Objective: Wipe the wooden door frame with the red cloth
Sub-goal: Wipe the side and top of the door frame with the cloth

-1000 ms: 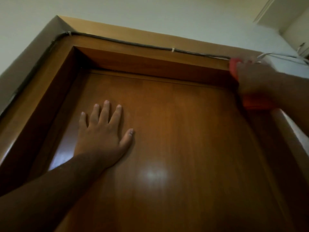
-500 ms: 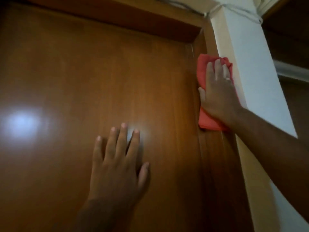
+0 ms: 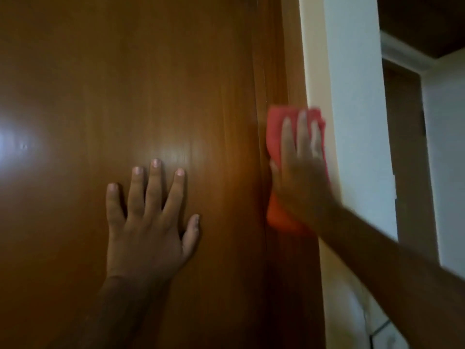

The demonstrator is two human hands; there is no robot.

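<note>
The wooden door frame (image 3: 293,59) runs down the right side of the brown door (image 3: 125,84). My right hand (image 3: 302,177) lies flat on the red cloth (image 3: 275,132) and presses it against the frame's right upright. The cloth shows above my fingertips and below my palm; its middle is hidden under the hand, which is blurred. My left hand (image 3: 148,222) rests flat on the door panel, fingers spread, holding nothing, a hand's width left of the cloth.
A white wall (image 3: 352,109) borders the frame on the right. Farther right is a dark doorway (image 3: 402,147) with another wooden frame. A bright light reflection sits on the door at the far left.
My right hand slid the red cloth from the frame's top right corner down the right upright. The view dropped with it, so the top of the frame left the picture. My left hand stayed on the door.
</note>
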